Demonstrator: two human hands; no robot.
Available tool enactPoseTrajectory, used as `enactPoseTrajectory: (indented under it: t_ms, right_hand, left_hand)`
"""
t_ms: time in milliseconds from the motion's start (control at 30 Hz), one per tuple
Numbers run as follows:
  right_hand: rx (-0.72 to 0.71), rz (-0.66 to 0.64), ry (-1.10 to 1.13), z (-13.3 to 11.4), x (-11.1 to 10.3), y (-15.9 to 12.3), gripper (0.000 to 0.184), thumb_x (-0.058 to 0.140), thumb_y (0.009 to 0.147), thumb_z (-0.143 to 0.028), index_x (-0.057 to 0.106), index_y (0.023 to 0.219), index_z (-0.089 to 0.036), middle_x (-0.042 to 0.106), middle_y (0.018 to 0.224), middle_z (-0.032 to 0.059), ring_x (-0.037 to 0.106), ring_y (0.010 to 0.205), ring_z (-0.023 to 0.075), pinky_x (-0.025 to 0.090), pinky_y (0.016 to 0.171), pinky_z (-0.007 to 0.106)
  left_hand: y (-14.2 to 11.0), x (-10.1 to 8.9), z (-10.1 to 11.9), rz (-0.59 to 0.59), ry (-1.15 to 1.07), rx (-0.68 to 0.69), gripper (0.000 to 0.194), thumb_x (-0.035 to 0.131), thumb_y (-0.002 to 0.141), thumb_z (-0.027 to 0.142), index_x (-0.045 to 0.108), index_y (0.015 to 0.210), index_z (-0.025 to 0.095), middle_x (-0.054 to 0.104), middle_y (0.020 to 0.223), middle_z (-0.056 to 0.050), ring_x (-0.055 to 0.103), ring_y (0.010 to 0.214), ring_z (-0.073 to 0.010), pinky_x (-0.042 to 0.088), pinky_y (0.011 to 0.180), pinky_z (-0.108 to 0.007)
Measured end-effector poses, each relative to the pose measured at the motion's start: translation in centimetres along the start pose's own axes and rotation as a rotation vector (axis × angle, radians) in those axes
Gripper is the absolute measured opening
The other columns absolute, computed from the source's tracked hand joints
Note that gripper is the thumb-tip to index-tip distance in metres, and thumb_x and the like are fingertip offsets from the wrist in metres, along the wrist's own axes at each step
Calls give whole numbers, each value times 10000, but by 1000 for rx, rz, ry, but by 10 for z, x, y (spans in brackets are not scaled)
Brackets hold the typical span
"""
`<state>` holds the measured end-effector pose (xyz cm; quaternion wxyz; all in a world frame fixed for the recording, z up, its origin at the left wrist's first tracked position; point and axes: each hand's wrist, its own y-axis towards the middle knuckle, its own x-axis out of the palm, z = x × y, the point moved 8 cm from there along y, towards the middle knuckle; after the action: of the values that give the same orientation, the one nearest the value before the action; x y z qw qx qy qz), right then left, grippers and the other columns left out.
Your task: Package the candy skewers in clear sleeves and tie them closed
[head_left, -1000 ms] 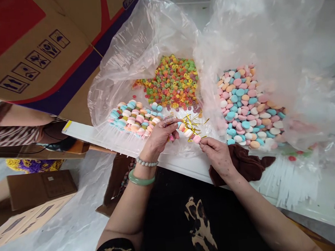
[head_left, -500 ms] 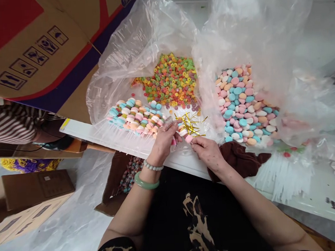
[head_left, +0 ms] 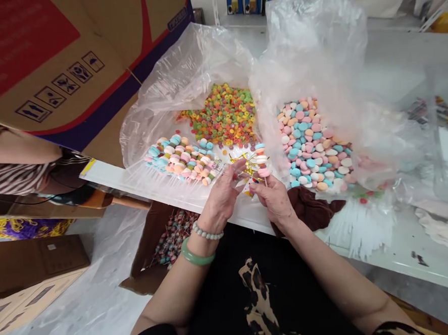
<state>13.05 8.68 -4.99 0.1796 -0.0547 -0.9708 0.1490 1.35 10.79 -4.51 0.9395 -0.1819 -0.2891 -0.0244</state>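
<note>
My right hand (head_left: 276, 198) pinches the stick of a candy skewer (head_left: 261, 159), held upright with blue, orange, white and pink pieces stacked on it. Beside it, my left hand (head_left: 225, 190) has its thumb and fingers closed on what looks like a small clear plastic bag (head_left: 243, 181) with coloured print; the fingers partly cover it. Behind both hands lie gold twist ties (head_left: 248, 162). To the left, finished candy skewers (head_left: 181, 157) lie in a pile with their white sticks pointing toward me.
Small ring gummies (head_left: 228, 114) lie in an open plastic bag. Pastel candies (head_left: 309, 142) fill another to the right. A brown cloth (head_left: 313, 207) and white sticks (head_left: 360, 232) lie at the table's right front. A large carton (head_left: 69, 60) stands left; a box of wrapped skewers (head_left: 175, 236) sits below.
The skewer has gone from lying across both hands to upright in my right hand. My left hand has let it go and now holds clear plastic. The view has shifted slightly.
</note>
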Motion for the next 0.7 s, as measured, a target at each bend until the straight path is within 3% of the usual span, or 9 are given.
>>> enactPoseTrajectory:
  t_ms: [167,333,467,600,700]
  right_hand:
    - [65,54,59,10,-17,1,281,784,552,-314,556,655,-185,396,466,-96,182,402,34,103,402,225]
    - [81,56,29,12,-21,3,288,789,569,-354,589,671,-175,336,442,-107,167,399,33,81,408,228]
    - [104,-4,4,12,-13,2,309,791,581,-404,612,692,-178,326,448,-105,198,410,41,114,411,229]
    - [141,-68,67,13,-2,4,395,829,515,-333,662,838,-177,474,533,-85,230,424,34,121,407,215]
    - [174,-42,89,18,-4,11,364,822,503,-332,636,766,-164,485,524,-78,206,401,20,93,393,206]
  left_hand:
    - [-7,5,-4,-26,13,-93,439,775,720,497,719,1037,198,673,1128,-94,634,931,-193,518,719,-287]
    - [-5,-13,-11,135,138,-61,317,868,585,344,720,756,121,698,789,-63,602,686,-132,467,591,-246]
    - [-1,-22,-16,245,102,31,252,849,592,299,682,675,129,633,630,0,506,551,-73,389,529,-212]
    - [0,-19,-25,242,25,46,292,838,622,303,592,632,145,553,587,38,468,527,-58,378,515,-201]
    - [-2,-18,-26,261,-41,45,289,809,675,343,585,699,161,562,639,42,487,536,-58,393,509,-195]
